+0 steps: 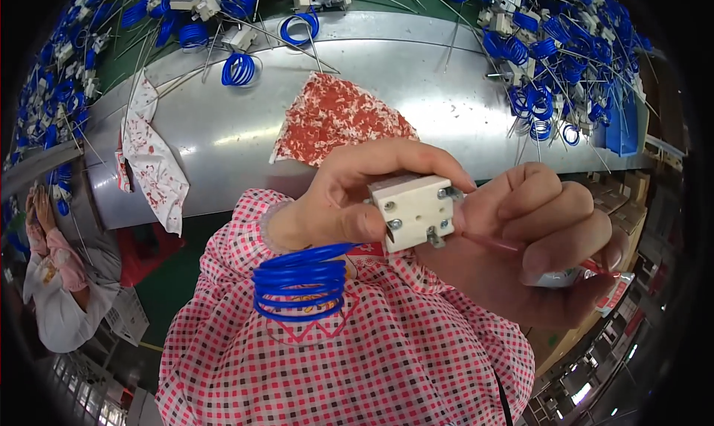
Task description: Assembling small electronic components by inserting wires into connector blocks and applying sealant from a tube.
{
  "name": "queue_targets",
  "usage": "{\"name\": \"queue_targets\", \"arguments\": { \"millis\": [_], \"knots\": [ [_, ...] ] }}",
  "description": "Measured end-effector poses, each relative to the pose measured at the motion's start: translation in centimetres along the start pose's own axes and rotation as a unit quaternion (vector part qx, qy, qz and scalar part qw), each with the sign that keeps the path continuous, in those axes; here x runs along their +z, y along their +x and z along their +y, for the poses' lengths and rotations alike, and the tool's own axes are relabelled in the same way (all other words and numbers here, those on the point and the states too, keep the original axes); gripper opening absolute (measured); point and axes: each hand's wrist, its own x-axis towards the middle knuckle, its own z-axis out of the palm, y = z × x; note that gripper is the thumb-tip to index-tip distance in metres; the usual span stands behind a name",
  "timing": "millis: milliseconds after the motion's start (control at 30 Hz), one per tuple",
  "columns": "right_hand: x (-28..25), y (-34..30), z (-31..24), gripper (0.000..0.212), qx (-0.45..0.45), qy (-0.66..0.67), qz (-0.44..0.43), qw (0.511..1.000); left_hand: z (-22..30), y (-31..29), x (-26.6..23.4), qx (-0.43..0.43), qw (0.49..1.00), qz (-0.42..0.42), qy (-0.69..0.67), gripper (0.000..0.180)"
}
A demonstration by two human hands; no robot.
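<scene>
My left hand [335,195] is closed round a cream-white block [418,216] with metal screws and small metal tabs on the face that shows. A coil of blue wire or thin tubing [300,283] hangs just below that hand, and its upper end runs up behind the fingers. My right hand [550,240] is curled on a thin reddish stick [491,241], whose end lies close to the block's right side. Whether that end touches the block cannot be made out. Something pale shows under the right fingers, too hidden to name.
Beyond my hands lies a metal work surface [230,128] with a red-stained cloth [346,117] and a white spotted cloth [152,155]. Coiled blue parts with white blocks pile up at the right [547,50] and far left [56,106]. A co-worker's hands [42,210] show at the left.
</scene>
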Motion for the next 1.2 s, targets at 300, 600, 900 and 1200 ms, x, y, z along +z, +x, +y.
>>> {"name": "queue_targets", "arguments": {
  "millis": [300, 600, 900, 1200],
  "knots": [
    [-0.6, 0.4, -1.0, 0.027, 0.065, -0.050, -0.116, 0.990, -0.9, 0.1, 0.1, 0.032, 0.997, -0.024, -0.061, 0.065],
    [-1.8, 1.8, -2.3, 0.029, 0.132, -0.107, -0.270, 0.948, -1.3, 0.4, -0.2, 0.046, 0.993, -0.054, -0.095, 0.066],
    [-1.2, 1.9, -2.6, 0.033, 0.163, -0.158, -0.300, 0.926, -1.4, 0.5, -0.2, 0.066, 0.992, -0.071, -0.086, 0.067],
    [-1.4, 1.4, -2.9, 0.034, 0.137, -0.188, -0.285, 0.930, -1.8, 0.8, -0.3, 0.093, 0.992, -0.063, -0.059, 0.072]
  ]
}}
